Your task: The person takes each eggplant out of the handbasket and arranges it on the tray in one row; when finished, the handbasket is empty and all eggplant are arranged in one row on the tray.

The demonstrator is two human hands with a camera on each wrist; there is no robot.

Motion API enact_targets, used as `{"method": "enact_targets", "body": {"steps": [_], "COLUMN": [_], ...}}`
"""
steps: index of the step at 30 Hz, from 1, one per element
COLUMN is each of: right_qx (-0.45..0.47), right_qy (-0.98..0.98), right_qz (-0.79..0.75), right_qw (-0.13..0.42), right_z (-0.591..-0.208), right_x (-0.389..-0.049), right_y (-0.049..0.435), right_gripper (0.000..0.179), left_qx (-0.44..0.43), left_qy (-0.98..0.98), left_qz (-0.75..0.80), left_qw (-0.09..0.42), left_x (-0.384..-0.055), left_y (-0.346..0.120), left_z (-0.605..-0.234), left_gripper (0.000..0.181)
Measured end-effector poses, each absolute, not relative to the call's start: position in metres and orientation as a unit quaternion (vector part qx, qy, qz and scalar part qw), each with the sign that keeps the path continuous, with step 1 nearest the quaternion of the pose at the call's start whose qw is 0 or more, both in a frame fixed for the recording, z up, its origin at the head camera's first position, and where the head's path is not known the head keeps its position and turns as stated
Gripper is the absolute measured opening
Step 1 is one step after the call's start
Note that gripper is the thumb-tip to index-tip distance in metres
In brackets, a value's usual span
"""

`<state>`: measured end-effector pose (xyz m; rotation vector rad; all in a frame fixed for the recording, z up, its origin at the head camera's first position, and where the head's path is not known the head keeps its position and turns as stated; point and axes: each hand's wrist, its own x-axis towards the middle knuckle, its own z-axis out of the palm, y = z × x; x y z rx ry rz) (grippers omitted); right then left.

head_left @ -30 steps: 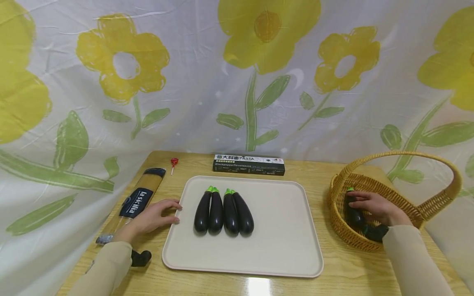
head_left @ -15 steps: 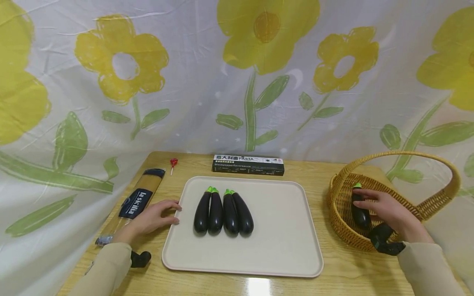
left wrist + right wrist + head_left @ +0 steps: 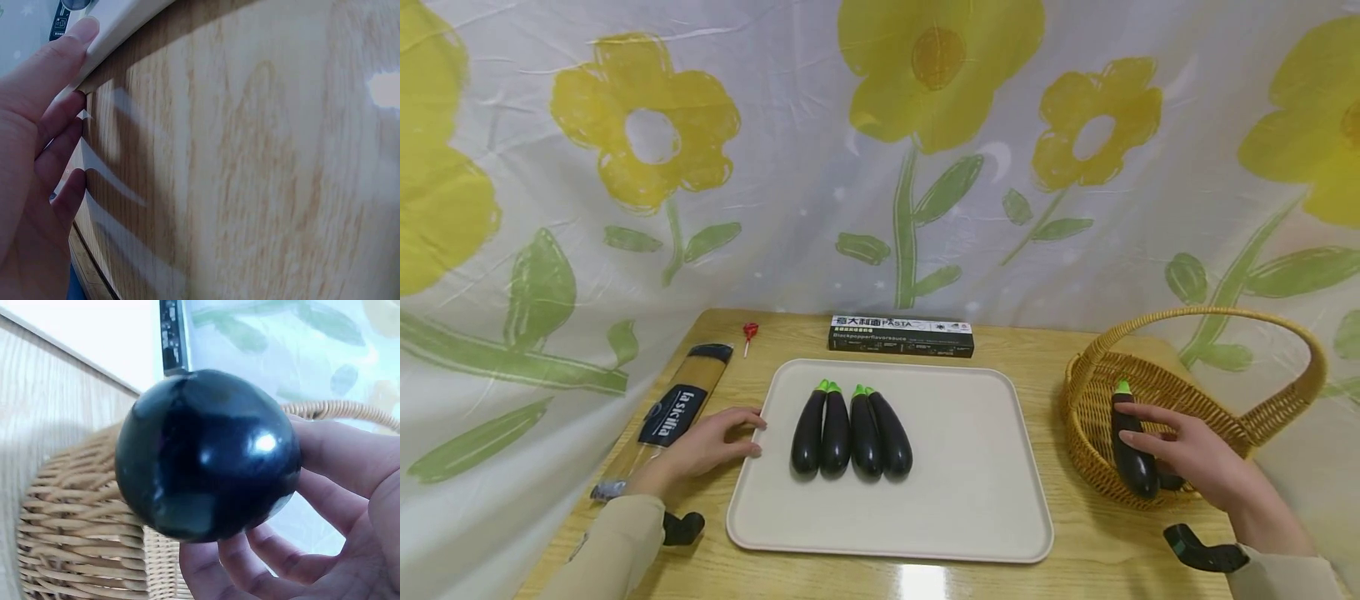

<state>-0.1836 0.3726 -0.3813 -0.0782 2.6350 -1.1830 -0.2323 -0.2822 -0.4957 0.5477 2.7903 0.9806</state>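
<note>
In the head view, my right hand [image 3: 1202, 454] pinches a dark eggplant [image 3: 1131, 450] with a green stem end, at the wicker basket [image 3: 1090, 454]. The eggplant's rounded end [image 3: 209, 456] fills the middle of the right wrist view, with fingers behind and below it. Another dark, rounded thing [image 3: 1171, 482] shows partly beneath that hand in the basket. My left hand [image 3: 703, 450] rests at the left edge of the pale tray [image 3: 962, 500], its fingers loosely bent and holding nothing. Several eggplants [image 3: 850, 433] lie side by side on the tray's left half, stems pointing away.
A spaghetti pack [image 3: 681, 400] lies left of the tray, near a red lollipop [image 3: 750, 331]. Behind the tray stands a black-and-white pasta box [image 3: 901, 337]. The basket's tall handle [image 3: 1210, 312] arches over it. A flowered cloth [image 3: 790, 167] hangs behind the table.
My right hand has lifted the eggplant within the basket and drawn it nearer the front rim, while the wrist has moved right and toward me. The left hand stays put.
</note>
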Motion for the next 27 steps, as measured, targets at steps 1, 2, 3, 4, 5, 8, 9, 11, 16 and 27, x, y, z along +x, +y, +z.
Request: {"method": "enact_targets", "body": {"steps": [1, 2, 3, 4, 5, 8, 9, 11, 16, 27], "right_qx": [-0.023, -0.019, -0.022, -0.021, -0.022, -0.028, -0.034, -0.042, -0.062, -0.108], "right_qy": [0.903, 0.9, 0.897, 0.891, 0.887, 0.875, 0.872, 0.87, 0.868, 0.879], "right_qz": [-0.409, -0.415, -0.421, -0.433, -0.441, -0.463, -0.468, -0.47, -0.469, -0.443], "right_qw": [0.128, 0.13, 0.132, 0.136, 0.138, 0.14, 0.14, 0.14, 0.148, 0.14], "right_z": [-0.382, -0.382, -0.383, -0.384, -0.384, -0.386, -0.387, -0.387, -0.386, -0.394], "right_x": [-0.182, -0.18, -0.178, -0.176, -0.174, -0.17, -0.169, -0.168, -0.166, -0.172], "right_y": [0.371, 0.37, 0.369, 0.368, 0.366, 0.361, 0.359, 0.354, 0.339, 0.299], "right_gripper": [0.064, 0.065, 0.064, 0.064, 0.063, 0.061, 0.06, 0.06, 0.058, 0.052], "left_qx": [0.178, 0.175, 0.176, 0.177, 0.178, 0.177, 0.177, 0.176, 0.177, 0.181], "left_qy": [0.926, 0.926, 0.925, 0.925, 0.925, 0.925, 0.925, 0.924, 0.923, 0.923], "left_qz": [0.326, 0.328, 0.329, 0.328, 0.328, 0.328, 0.328, 0.33, 0.333, 0.331], "left_qw": [0.069, 0.071, 0.072, 0.073, 0.073, 0.075, 0.075, 0.075, 0.075, 0.072], "left_x": [-0.232, -0.232, -0.232, -0.232, -0.232, -0.232, -0.232, -0.233, -0.233, -0.233], "left_y": [-0.282, -0.282, -0.283, -0.283, -0.283, -0.283, -0.283, -0.283, -0.284, -0.284], "left_z": [-0.496, -0.495, -0.495, -0.495, -0.495, -0.494, -0.495, -0.495, -0.496, -0.497], "left_gripper": [0.035, 0.035, 0.035, 0.036, 0.035, 0.035, 0.035, 0.035, 0.035, 0.036]}}
